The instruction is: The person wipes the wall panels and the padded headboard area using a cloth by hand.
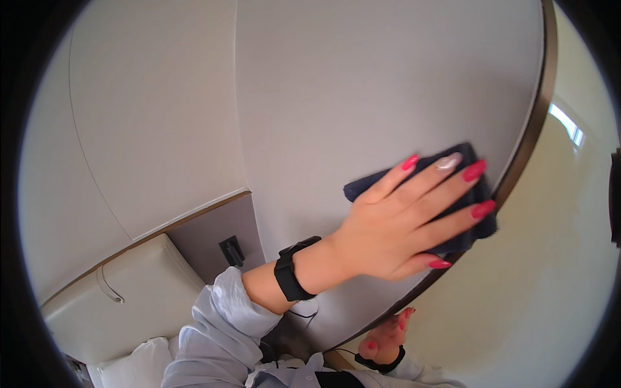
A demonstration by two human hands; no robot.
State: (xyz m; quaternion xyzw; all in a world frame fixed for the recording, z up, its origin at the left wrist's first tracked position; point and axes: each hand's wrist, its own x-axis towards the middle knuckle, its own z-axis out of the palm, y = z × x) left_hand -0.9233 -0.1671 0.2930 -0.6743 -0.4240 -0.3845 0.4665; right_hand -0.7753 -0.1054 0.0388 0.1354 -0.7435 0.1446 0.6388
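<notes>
My left hand (407, 216) reaches up across the middle, with a black watch (294, 271) on its wrist. Its palm and spread fingers press a folded dark navy cloth (381, 182) flat against a tall grey panel (336, 97), close to the panel's brown edge trim (530, 129). Part of the cloth is hidden under the hand, and its right end laps over the trim. Low down, beside the lower end of the trim, is my right hand (385, 339) with a black band at the wrist. Its fingers are bent in and nothing shows in them.
Right of the trim is a glossy cream surface (550, 258) with a bright reflection. At lower left stand a padded cream headboard (129, 297) and a white pillow (139, 365). A black socket fitting (231, 251) sits on the grey wall. A thin dark cable (304, 315) hangs below my left forearm.
</notes>
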